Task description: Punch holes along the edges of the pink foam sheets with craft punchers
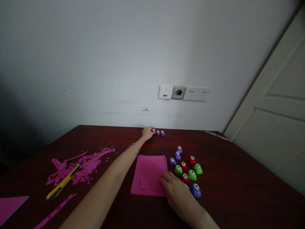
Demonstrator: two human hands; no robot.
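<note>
Stretched out to the table's far edge, my left hand [148,133] has its fingers closed at a small purple craft punch [153,130]. A red punch [154,128] stands just behind it, and more purple punches [160,133] sit to its right. My right hand [175,189] lies near the front, its fingers loosely bent over the right edge of a stack of pink paper sheets [150,171]; its thumb is hidden. Right of the stack stand several punches with eye-like tops: purple [196,190], red [192,160] and green [197,169]. One purple punch is partly behind my right hand.
A yellow utility knife [64,183] lies on a heap of punched pink scraps [88,167] at the left. Nearer are a holed pink strip [56,211] and pink paper [11,208]. Sockets [196,94] are on the wall behind the dark table [226,181]; a door [278,105] stands right.
</note>
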